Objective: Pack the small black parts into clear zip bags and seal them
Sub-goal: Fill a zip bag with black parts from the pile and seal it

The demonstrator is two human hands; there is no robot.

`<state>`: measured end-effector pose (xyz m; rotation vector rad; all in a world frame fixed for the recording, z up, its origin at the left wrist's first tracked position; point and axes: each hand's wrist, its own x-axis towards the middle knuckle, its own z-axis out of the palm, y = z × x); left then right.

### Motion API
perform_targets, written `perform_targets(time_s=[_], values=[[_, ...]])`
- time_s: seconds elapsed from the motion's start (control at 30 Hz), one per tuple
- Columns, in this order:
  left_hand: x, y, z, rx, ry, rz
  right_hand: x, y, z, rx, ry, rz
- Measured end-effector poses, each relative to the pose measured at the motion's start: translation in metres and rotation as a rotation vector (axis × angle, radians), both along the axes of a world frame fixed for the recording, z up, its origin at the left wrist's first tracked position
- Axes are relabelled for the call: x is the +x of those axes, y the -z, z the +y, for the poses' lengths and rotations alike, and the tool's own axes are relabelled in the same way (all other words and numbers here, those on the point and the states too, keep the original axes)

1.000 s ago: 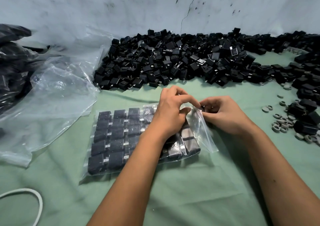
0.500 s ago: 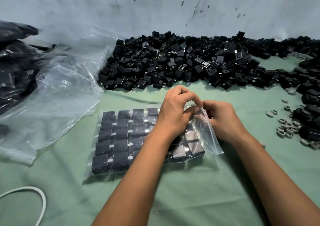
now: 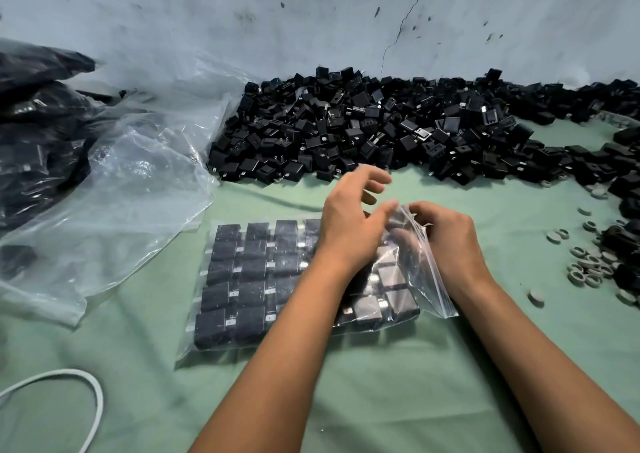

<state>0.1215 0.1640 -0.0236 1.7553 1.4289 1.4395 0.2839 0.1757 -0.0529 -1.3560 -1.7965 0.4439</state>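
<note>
The right hand (image 3: pixel 446 241) pinched the open mouth edge of the clear zip bag (image 3: pixel 420 262), its fingers curled on the plastic. The left hand (image 3: pixel 349 224) hovered just left of that grip with fingers loosely spread, its thumb touching the bag mouth; its fingertips were blurred. The bag lay flat on the green counter (image 3: pixel 398 383), extending left of and toward the person from the grip, filled with rows of black parts (image 3: pixel 249 272). The loose pile of black parts (image 3: pixel 363 130) lay beyond the grip.

The left hand (image 3: pixel 349 230) hides several packed parts (image 3: pixel 252 272); its fingertips (image 3: pixel 377 178) are motion-blurred.
</note>
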Motion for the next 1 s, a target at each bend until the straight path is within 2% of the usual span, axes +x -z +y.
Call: perform_targets(time_s=[0.17,0.23,0.3,0.47,0.57,1.0], values=[[-0.009,-0.001,0.005,-0.12,-0.3,-0.367,-0.002,0.003,0.0,0.048,0.04,-0.047],[-0.01,-0.001,0.005,-0.156,-0.328,-0.412,-0.001,0.004,0.004,0.046,0.116,-0.075],[-0.009,-0.001,0.004,-0.152,-0.328,-0.335,-0.001,0.004,0.005,0.019,0.128,-0.043],[-0.003,0.005,0.002,-0.197,-0.209,0.149,-0.002,0.001,0.005,-0.024,0.107,-0.029],[-0.001,0.007,0.001,-0.194,-0.194,0.315,-0.002,0.0,0.006,-0.055,0.094,-0.047],[-0.005,0.008,0.001,-0.209,-0.087,0.25,-0.004,-0.003,0.003,-0.091,0.074,-0.032]])
